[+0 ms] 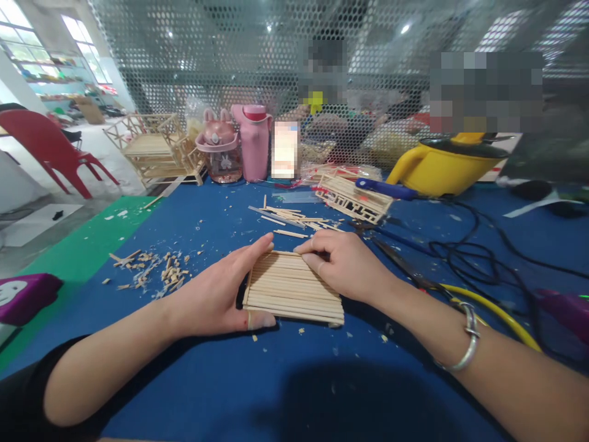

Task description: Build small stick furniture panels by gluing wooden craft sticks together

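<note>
A small panel of thin wooden sticks (294,285), laid side by side, rests on the blue tabletop in front of me. My left hand (225,288) grips its left end, thumb along the near edge and fingers at the far edge. At the panel's far right corner, my right hand (343,261) has its thumb and index finger pinched together; whether a small stick is between them is hidden. Just beyond the panel lie loose wooden sticks (294,218).
Stick offcuts (170,273) are scattered at left. A small stick railing (352,196), a yellow pot (446,166), scissors (400,261) and black cables (464,245) occupy the right. Behind stand a stick model (159,147), a pink bottle (255,144), a rabbit-eared cup (221,153) and a phone (285,150).
</note>
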